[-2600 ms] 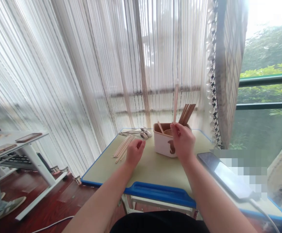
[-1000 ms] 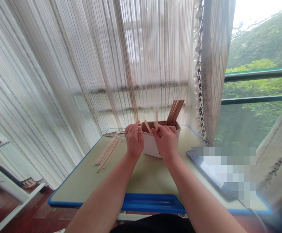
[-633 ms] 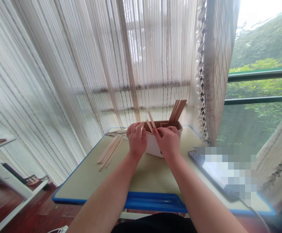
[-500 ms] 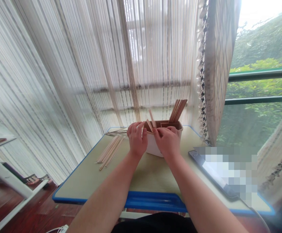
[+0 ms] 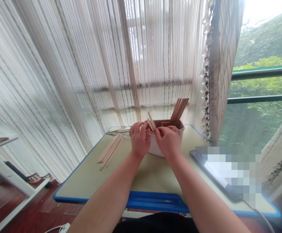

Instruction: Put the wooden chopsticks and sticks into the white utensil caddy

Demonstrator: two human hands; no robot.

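A white utensil holder (image 5: 155, 148) with a brown inside and a divider stands at the back of the table. My left hand (image 5: 140, 137) is curled around its left end, fingers over the rim. My right hand (image 5: 169, 137) is closed at the front rim, its thumb and fingertips at several pale wooden chopsticks (image 5: 151, 124) that lean left in the left compartment. Their lower ends are hidden by the rim and my fingers. Darker brown chopsticks (image 5: 179, 110) stand bundled in the right compartment.
Loose pale chopsticks (image 5: 111, 150) lie left of the holder, and thin metallic-looking sticks (image 5: 118, 131) lie behind them. A tablet-like device (image 5: 214, 174) with a cable rests on the right, partly blurred out. The table (image 5: 82, 181) has a blue edge; a sheer curtain (image 5: 94, 64) hangs behind.
The pale chopsticks in the left compartment have drawn closer together and sit slightly lower. Both hands stay at the holder; the view has shifted slightly.
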